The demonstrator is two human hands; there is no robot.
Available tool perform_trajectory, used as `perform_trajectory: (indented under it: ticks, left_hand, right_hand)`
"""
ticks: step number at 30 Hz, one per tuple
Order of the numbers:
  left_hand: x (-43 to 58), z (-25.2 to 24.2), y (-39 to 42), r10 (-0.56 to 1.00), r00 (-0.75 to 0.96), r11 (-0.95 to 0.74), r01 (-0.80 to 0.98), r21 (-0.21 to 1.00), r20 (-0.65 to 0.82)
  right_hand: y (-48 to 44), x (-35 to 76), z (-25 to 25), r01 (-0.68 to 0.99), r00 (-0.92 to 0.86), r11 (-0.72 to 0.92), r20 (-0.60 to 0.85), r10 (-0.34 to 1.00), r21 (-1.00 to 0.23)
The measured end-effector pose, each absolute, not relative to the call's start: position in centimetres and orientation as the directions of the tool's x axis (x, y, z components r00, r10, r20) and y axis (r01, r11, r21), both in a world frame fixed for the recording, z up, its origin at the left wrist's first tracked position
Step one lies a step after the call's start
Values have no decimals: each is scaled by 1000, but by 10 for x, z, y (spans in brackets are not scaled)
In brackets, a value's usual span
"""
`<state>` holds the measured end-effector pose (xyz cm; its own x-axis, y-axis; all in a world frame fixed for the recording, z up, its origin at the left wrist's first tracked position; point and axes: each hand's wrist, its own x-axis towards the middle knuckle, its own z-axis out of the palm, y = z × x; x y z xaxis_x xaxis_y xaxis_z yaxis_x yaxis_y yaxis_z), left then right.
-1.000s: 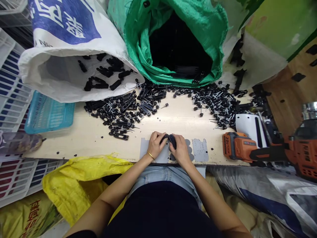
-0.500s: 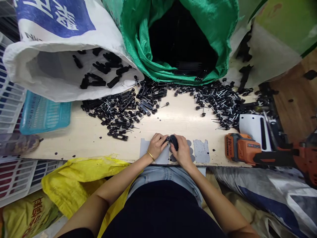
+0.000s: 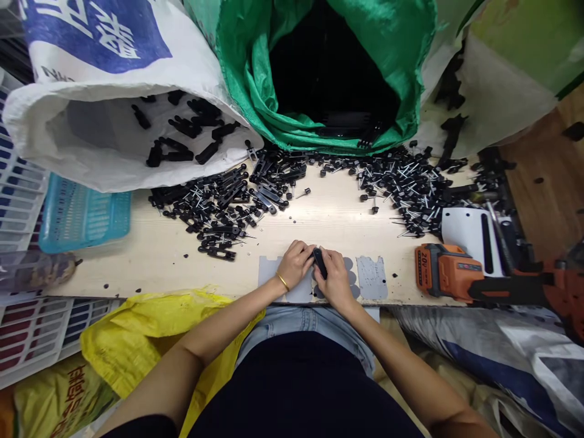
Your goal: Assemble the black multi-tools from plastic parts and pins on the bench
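My right hand (image 3: 336, 277) is closed around an elongated black plastic part (image 3: 320, 263) with a rounded end, held upright at a slant between thumb and fingers. My left hand (image 3: 294, 266), with a thin gold bangle at the wrist, meets it from the left. Its fingertips are pinched together against the part's upper end, and whatever they grip is hidden. Both hands are just above grey sheets (image 3: 298, 291) at the front edge of the bench. Grey discs (image 3: 349, 264) show beside my right hand.
Black parts and metal-shanked knob screws lie in a left heap (image 3: 223, 204) and a right heap (image 3: 410, 188). Behind stand a white sack (image 3: 150, 164) and a green sack (image 3: 246, 103). A blue basket (image 3: 84, 213) is left, an orange cordless tool (image 3: 449, 271) right.
My left fingers have closed in on the top of the black part, and the small round black piece at their tips is now out of sight. The view has shifted slightly.
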<state>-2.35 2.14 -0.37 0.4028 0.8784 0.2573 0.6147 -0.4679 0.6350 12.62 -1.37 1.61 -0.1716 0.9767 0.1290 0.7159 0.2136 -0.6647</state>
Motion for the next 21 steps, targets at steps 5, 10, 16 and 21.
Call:
perform_trajectory:
  ticks: [5, 10, 16, 21]
  left_hand:
    - [-10, -4, 11, 904, 328, -424, 611, 669, 274]
    - [6, -4, -6, 964, 105, -251, 650, 717, 243]
    - [7, -4, -8, 968, 89, -236, 640, 731, 234]
    - [5, -2, -8, 970, 101, -233, 635, 736, 221]
  right_hand:
    - [-13, 127, 15, 715, -189, 231, 136, 973, -660]
    - [-14, 126, 15, 702, -196, 215, 106, 975, -679]
    - [-14, 124, 14, 699, -175, 198, 103, 979, -687]
    - [-14, 125, 16, 703, -178, 182, 77, 981, -688]
